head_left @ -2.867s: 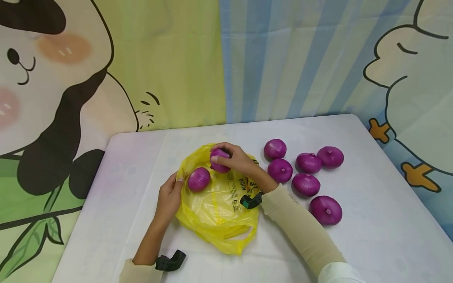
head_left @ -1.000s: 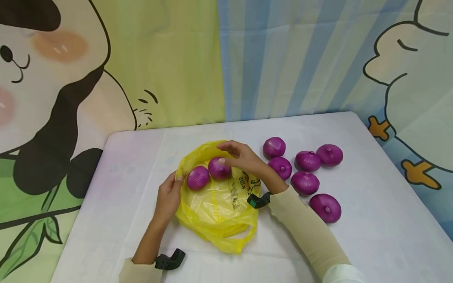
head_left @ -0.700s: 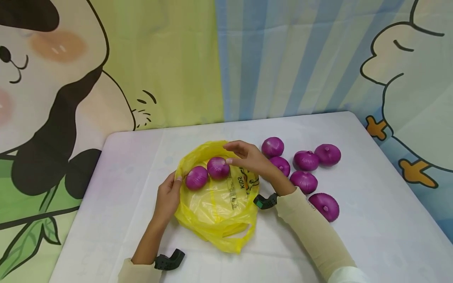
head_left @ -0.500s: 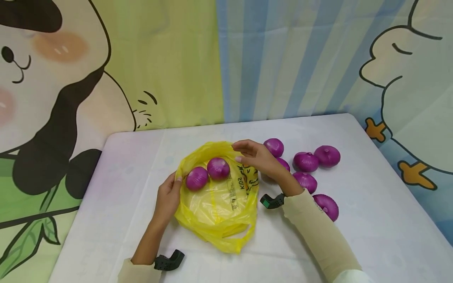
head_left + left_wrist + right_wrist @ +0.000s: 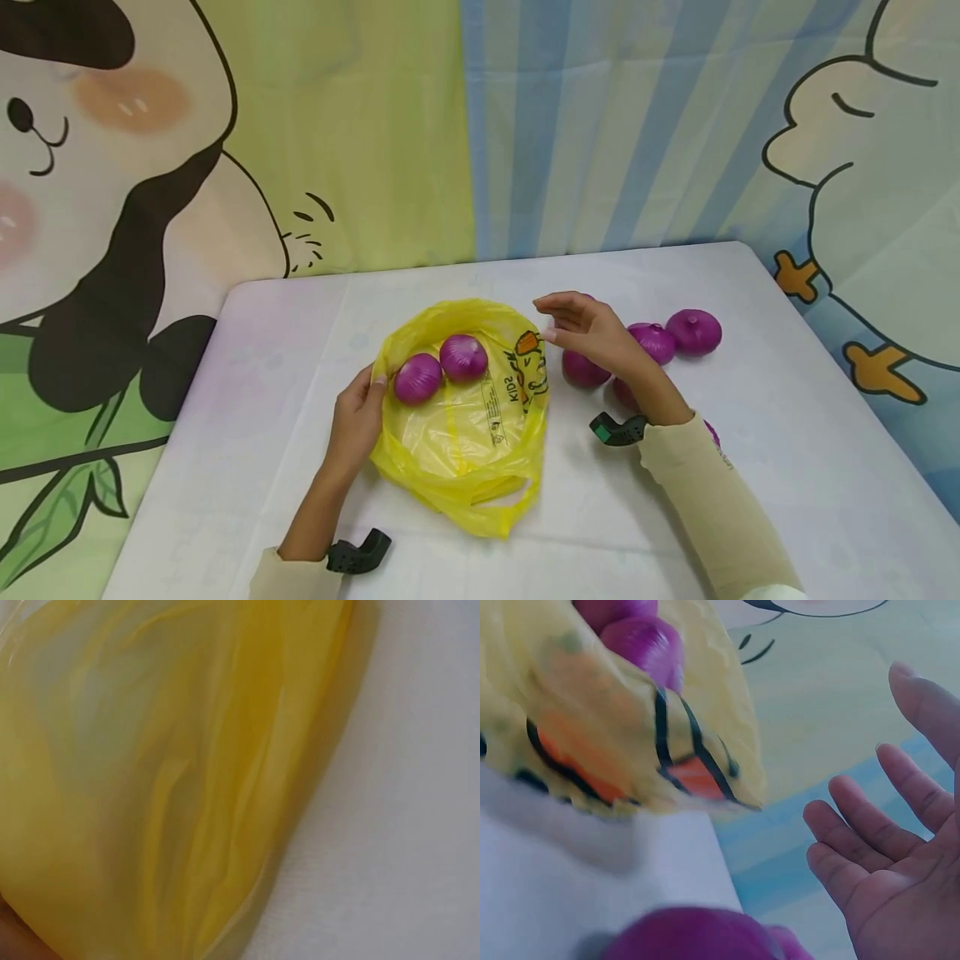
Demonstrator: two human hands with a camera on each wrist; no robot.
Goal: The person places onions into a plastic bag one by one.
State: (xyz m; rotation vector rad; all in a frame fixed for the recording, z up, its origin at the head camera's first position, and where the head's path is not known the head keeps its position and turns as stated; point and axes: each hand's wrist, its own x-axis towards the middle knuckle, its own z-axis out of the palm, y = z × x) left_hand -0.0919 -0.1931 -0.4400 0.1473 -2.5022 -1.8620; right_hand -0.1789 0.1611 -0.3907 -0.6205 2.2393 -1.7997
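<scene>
The left hand (image 5: 360,417) pinches the left rim of a yellow bag (image 5: 457,483), which lies on the white worktop (image 5: 795,417) with its mouth wide. Inside, toward the far side, one purple onion (image 5: 417,380) sits just beside a second onion (image 5: 464,358). The right hand (image 5: 592,332) hovers just beyond the bag's right edge, its fingers loosely extended and slightly apart. Below and beyond it, loose onions (image 5: 695,332) rest on the worktop, several partly hidden by that hand and the beige sleeve (image 5: 720,500).
</scene>
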